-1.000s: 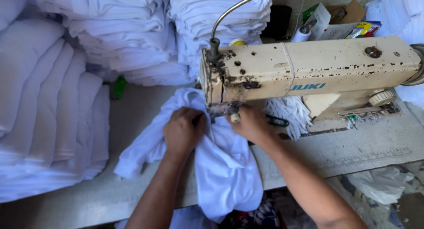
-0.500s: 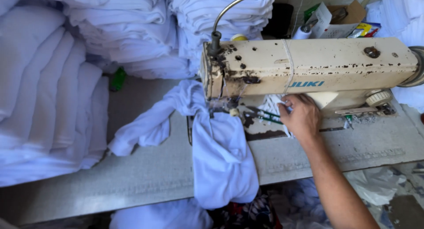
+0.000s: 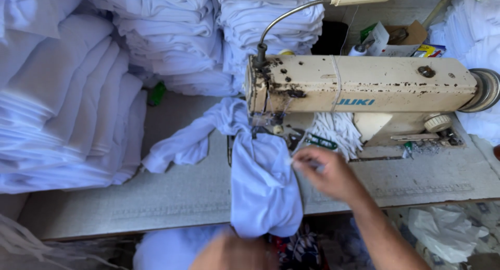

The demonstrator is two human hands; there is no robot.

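White shirt [image 3: 263,186] sits bunched under the sewing machine [image 3: 359,90] needle, hanging off the table [image 3: 172,197] edge. Right hand [image 3: 325,171], just right of the shirt, pinches something small and white, maybe a label; looks like it needs placing next. Left hand [image 3: 234,254] is blurred, can't tell its grip. Folded stacks [image 3: 67,119] crowd the left.

Garment sewing workshop: worn industrial sewing machine [image 3: 359,87] on a tabletop [image 3: 172,192], high stacks of folded white garments [image 3: 67,108] alongside.
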